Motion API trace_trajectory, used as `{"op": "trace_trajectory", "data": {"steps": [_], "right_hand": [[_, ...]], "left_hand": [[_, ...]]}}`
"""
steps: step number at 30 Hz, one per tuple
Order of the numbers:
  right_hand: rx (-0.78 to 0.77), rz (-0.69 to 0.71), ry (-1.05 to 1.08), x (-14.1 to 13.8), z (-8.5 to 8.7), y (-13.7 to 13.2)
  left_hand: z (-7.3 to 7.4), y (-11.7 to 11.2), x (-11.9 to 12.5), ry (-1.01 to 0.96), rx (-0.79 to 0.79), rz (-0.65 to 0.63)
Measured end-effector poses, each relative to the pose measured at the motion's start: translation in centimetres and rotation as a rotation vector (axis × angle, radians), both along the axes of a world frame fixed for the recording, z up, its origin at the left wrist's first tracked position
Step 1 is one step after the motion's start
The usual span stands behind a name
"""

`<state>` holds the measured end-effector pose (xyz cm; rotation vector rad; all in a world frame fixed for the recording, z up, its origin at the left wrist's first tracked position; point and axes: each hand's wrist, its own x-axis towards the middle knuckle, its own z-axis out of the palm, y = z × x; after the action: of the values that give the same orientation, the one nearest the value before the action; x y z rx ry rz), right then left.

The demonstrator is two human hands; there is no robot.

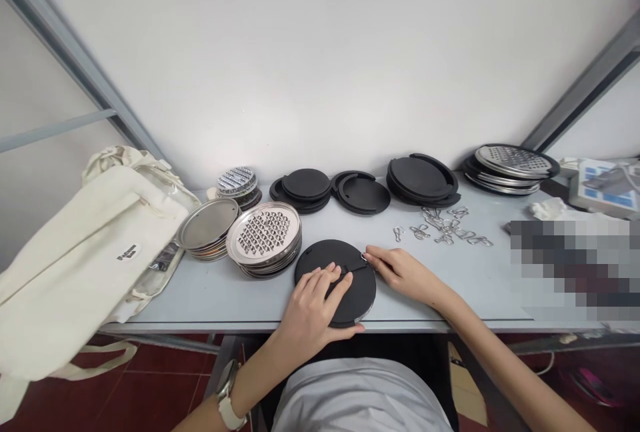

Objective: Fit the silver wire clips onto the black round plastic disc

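A flat round black disc (334, 311) with a narrow strap-like piece (353, 265) across its top lies near the table's front edge. My left hand (315, 299) presses on it with fingers spread over the top and the thumb at its near rim. At the disc's right side, my right hand (395, 272) pinches a small metal wire clip (364, 257) against the edge. Fingers hide most of that clip. Several similar wire clips (445, 224) lie loose behind my right hand. To the left stands a stack of round metal graters (265, 235).
Round metal lids (207, 225) and smaller ridged metal discs (237, 181) are piled at the left. Black round holders (423, 179) line the wall. More graters (513, 162) sit at the back right. A cream bag (95, 239) covers the table's left end; a box (607, 185) stands far right.
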<state>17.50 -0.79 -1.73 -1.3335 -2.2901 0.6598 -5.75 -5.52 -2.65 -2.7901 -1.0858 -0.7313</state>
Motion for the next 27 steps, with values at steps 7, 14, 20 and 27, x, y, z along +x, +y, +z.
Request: {"op": "trace_trajectory", "data": {"steps": [7,14,20,27], "right_hand": [[-0.005,0.013,-0.007,0.09,0.08,-0.09],[0.010,0.052,-0.020,0.10,0.14,0.03],[0.008,0.055,-0.020,0.32,0.10,-0.03],[-0.013,0.052,0.013,0.49,0.31,-0.30]], "left_hand": [[-0.09,0.04,0.05,0.015,0.053,0.003],[-0.29,0.11,-0.04,0.023,0.064,0.003],[-0.22,0.09,0.03,0.020,0.040,-0.002],[0.10,0.13,-0.06,-0.002,-0.031,-0.012]]}}
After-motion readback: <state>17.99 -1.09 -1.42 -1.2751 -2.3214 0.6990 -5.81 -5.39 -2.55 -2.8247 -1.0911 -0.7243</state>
